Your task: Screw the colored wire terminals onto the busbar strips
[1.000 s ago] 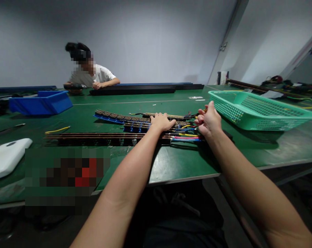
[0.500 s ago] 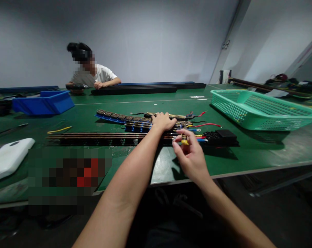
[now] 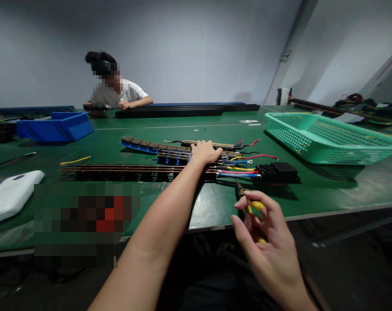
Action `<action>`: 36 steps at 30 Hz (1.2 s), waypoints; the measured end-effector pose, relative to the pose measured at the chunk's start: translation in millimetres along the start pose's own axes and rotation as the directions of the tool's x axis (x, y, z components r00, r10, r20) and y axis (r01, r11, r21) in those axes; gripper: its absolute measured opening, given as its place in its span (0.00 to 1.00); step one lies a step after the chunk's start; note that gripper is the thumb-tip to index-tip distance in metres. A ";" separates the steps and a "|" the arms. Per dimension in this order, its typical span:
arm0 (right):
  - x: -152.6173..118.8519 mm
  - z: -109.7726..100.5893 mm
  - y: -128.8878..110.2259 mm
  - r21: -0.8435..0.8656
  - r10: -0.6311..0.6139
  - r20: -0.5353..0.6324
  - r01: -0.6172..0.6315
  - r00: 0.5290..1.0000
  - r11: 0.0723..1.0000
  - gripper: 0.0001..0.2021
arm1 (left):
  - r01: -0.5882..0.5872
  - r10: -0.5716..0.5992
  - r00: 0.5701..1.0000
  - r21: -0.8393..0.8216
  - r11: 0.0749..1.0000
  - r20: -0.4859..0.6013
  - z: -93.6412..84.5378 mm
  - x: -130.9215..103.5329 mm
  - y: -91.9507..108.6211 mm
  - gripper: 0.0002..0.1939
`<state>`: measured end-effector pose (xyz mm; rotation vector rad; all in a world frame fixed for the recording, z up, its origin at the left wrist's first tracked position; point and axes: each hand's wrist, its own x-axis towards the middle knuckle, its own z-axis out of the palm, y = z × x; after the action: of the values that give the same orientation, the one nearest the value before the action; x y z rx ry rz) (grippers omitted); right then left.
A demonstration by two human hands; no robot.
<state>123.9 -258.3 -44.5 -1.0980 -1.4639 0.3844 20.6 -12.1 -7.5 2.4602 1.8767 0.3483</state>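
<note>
My left hand [image 3: 205,152] lies with its fingers spread over the far busbar strips [image 3: 140,143], which carry metal rods on blue holders. In front of them, passing under my left forearm, runs a long black strip with copper rods [image 3: 118,169]. Yellow, red and blue wires [image 3: 237,172] join its right end to a black terminal block [image 3: 278,171]. Near the table's front edge, my right hand [image 3: 270,242] is closed around yellow-handled pliers [image 3: 257,205], whose dark jaws point up and left, apart from the strip. The fingers partly hide the handles.
A green mesh basket [image 3: 345,151] stands to the right and a blue bin [image 3: 53,129] at the left. A white device [image 3: 16,194] lies front left. Across the green table [image 3: 170,125], a person [image 3: 131,93] leans beside long black bars [image 3: 183,112].
My right hand has drawn back from the wires toward the table's front edge, bringing the pliers with it. The left hand stays in place on the strips.
</note>
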 end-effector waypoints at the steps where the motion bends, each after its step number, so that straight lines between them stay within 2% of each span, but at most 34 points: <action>1: 1.2 0.2 1.1 0.003 0.001 -0.026 -0.001 1.000 1.000 0.19 | 0.001 -0.001 1.000 0.001 1.000 -0.001 0.3 0.1 -0.1 0.36; 6: -5.6 2.7 -2.8 0.089 -0.017 -0.104 0.027 0.994 0.996 0.19 | 0.001 -0.001 1.000 0.009 1.000 0.002 1.1 0.0 -0.5 0.36; 9: -7.1 3.6 -5.6 0.125 -0.032 -0.113 0.046 0.993 0.991 0.20 | 0.002 -0.002 1.000 0.005 1.000 0.002 1.0 0.0 -0.6 0.36; 12: 3.3 7.0 4.2 0.088 -0.044 -0.089 0.051 0.995 0.995 0.21 | -0.002 0.002 1.000 -0.002 1.000 0.000 1.0 0.4 -0.7 0.36; 15: 18.0 14.2 23.6 -0.044 -0.129 0.058 0.132 0.990 0.990 0.15 | -0.005 0.005 1.000 -0.004 1.000 0.001 0.7 0.5 -0.9 0.36; 17: 23.9 19.4 34.3 -0.119 -0.208 0.167 0.229 0.964 0.966 0.11 | -0.005 0.005 1.000 -0.004 1.000 0.003 0.3 0.2 -0.9 0.36; 19: 25.8 23.0 39.2 -0.189 -0.258 0.257 0.311 0.931 0.932 0.12 | -0.008 0.008 1.000 -0.006 1.000 0.006 0.1 -0.2 -0.7 0.36; 21: 26.1 23.7 38.5 -0.301 -0.252 0.369 0.372 0.895 0.878 0.15 | -0.011 0.011 1.000 -0.006 1.000 0.006 0.2 -0.3 -0.4 0.36; 24: 28.9 19.3 31.7 -0.434 -0.157 0.518 0.417 0.841 0.799 0.16 | -0.012 0.012 1.000 -0.003 1.000 -0.004 1.1 0.2 -0.2 0.36; 26: 33.1 13.9 26.5 -0.406 -0.120 0.558 0.397 0.821 0.823 0.14 | -0.009 0.009 1.000 0.002 1.000 -0.004 1.7 0.8 -0.4 0.36; 28: 37.5 8.1 21.6 -0.316 -0.106 0.556 0.328 0.824 0.890 0.11 | -0.004 0.004 1.000 0.006 1.000 -0.001 2.1 1.3 -0.7 0.36; 33: 42.3 5.1 14.7 -0.151 -0.017 0.495 0.106 0.869 0.983 0.16 | -0.008 0.008 1.000 0.006 1.000 -0.004 2.1 0.9 -1.0 0.36; 36: 42.6 13.8 19.3 0.001 0.059 0.425 -0.066 0.903 0.998 0.09 | -0.004 0.004 1.000 0.002 1.000 -0.001 2.1 0.5 -0.9 0.36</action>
<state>125.5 -210.1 -37.4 -1.0938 -1.8054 0.7148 20.3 -11.2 -9.6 2.4667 1.8737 0.3482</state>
